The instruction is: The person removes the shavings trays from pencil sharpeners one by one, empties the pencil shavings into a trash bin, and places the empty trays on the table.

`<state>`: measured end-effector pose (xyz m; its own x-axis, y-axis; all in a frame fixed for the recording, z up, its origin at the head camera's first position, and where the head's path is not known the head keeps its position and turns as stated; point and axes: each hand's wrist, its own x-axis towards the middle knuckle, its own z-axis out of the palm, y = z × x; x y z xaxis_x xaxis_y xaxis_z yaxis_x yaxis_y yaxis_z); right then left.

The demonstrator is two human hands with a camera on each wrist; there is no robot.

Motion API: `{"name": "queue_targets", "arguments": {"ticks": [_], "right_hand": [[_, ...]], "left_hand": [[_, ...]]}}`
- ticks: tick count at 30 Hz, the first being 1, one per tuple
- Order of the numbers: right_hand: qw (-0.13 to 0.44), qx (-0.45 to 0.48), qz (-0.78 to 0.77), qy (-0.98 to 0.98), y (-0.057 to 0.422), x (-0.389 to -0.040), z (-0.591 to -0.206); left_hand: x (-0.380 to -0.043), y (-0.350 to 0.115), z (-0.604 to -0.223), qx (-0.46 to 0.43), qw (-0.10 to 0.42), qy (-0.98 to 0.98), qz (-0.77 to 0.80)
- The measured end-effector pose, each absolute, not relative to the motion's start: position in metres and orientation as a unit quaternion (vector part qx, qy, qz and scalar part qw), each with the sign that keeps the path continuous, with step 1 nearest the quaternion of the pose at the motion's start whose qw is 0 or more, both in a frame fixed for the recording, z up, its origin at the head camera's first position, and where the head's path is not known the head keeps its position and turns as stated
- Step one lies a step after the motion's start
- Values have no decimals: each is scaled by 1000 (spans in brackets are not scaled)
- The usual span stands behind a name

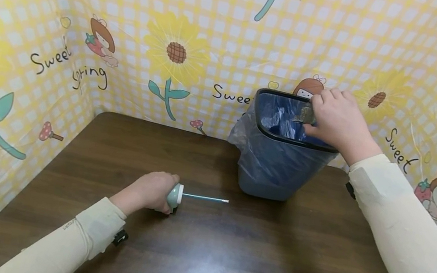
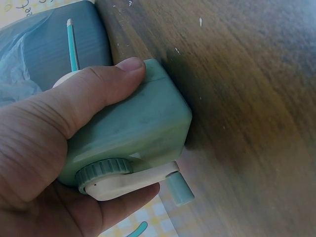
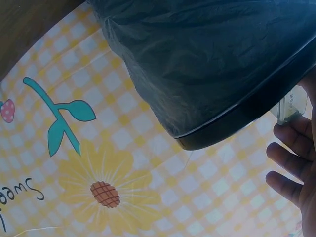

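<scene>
My left hand (image 1: 151, 190) grips a green pencil sharpener (image 2: 148, 111) on the table, its thumb lying over the body. A white crank with a green knob (image 2: 180, 188) is on the end away from the pencil. A light-blue pencil (image 1: 204, 198) sticks out of the sharpener's white front, pointing right in the head view. Over the bin's opening, my right hand (image 1: 339, 118) pinches a small see-through shavings drawer (image 1: 305, 114) that looks brownish inside. In the right wrist view part of the drawer (image 3: 292, 106) shows beside the rim, with the other fingers spread.
A grey-blue trash bin (image 1: 269, 172) with a black rim and a clear plastic liner (image 1: 241, 133) stands at the back right of the brown wooden table (image 1: 133, 146). Small pale bits lie on the wood. A yellow checked cloth (image 1: 223, 10) covers the walls behind and beside.
</scene>
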<state>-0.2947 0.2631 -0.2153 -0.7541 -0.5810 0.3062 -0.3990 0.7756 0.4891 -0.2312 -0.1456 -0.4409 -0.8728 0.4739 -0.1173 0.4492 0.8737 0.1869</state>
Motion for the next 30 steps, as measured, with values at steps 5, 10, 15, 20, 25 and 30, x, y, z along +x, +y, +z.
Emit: {"name": "queue_targets", "arguments": {"ticks": [5,10,15,20,25,30], "right_hand": [[218,265,-207,-916,264,-296,-215],[218,264,-222,-913,264,-296,-213],[227,269,-241,-905,264,-296,-212],[234,275,-251,-898,265,-295,-212],[244,289,-263,-887,264,-298,-213],[237,293,-268,-887,264,-301,-215]], "left_hand": [[-231,-145,-440,240,81,964,79],[-231,-145,-439,240,81,964,79],[-232,-145,-440,241,81,964,77],[-232,-145,-440,242,81,964,76],[-232,-145,-441,239,84,964,77],[-232,-145,-440,239,84,965,75]]}}
